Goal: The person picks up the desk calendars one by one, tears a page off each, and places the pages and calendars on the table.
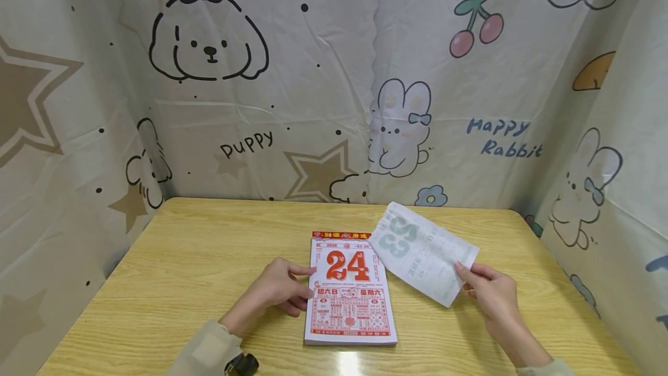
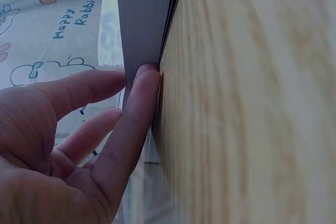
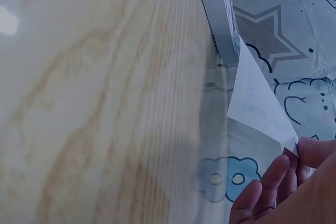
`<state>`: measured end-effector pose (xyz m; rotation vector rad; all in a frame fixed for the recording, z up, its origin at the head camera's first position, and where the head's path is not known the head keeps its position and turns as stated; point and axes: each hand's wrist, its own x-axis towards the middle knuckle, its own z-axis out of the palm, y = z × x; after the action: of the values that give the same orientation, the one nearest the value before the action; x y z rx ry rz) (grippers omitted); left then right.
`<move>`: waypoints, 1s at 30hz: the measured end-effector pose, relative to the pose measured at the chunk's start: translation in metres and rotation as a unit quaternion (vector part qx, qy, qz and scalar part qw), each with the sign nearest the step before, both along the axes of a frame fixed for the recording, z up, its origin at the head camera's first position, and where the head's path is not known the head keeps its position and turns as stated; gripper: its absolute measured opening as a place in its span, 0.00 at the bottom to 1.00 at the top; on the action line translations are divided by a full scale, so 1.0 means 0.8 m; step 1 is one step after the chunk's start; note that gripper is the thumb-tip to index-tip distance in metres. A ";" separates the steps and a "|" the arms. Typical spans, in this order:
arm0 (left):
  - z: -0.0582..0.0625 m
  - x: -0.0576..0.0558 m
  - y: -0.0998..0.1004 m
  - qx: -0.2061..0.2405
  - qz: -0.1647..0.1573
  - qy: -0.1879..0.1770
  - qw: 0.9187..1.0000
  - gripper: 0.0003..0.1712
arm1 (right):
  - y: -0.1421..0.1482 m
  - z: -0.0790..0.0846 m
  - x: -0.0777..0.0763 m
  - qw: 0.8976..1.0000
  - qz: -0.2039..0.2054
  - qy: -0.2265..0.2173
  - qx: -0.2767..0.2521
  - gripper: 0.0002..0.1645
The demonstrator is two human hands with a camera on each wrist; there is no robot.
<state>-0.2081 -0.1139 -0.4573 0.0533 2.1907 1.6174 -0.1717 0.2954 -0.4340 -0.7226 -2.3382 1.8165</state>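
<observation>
A thick tear-off calendar (image 1: pixel 349 306) lies on the table, its top page showing a large red 24 under a red header strip (image 1: pixel 341 235). At its left edge is my left hand (image 1: pixel 279 289); in the left wrist view, fairly straight fingers (image 2: pixel 142 90) touch the side of the page block (image 2: pixel 144 19). My right hand (image 1: pixel 490 292) pinches the lower right corner of a thin calendar sheet (image 1: pixel 428 254) between thumb and fingers. That sheet is tilted, its reversed print showing a mirrored 23. Its far end overlaps the calendar's upper right corner; whether they are joined, I cannot tell.
The calendar lies on a light wood-grain table (image 1: pixel 209 242). Printed cloth curtains (image 1: pixel 313 91) hang behind the table and along both sides. A dark wrist strap (image 1: pixel 241 364) shows beside the left sleeve (image 1: pixel 206 350).
</observation>
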 end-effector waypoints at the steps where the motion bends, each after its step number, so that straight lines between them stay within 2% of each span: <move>1: 0.000 0.000 0.000 0.000 -0.001 0.000 1.000 0.33 | 0.000 0.000 0.000 1.000 -0.002 0.000 0.001 0.24; 9: 0.000 0.000 0.000 -0.001 -0.001 0.000 1.000 0.33 | 0.001 0.002 -0.001 1.000 0.002 -0.003 0.007 0.30; 30: 0.001 -0.002 0.000 -0.004 0.001 -0.010 1.000 0.33 | 0.004 0.007 -0.004 1.000 -0.018 0.007 0.005 0.27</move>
<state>-0.2093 -0.1140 -0.4566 0.0324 2.1844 1.6030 -0.1747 0.2988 -0.4283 -0.7433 -2.3082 1.7895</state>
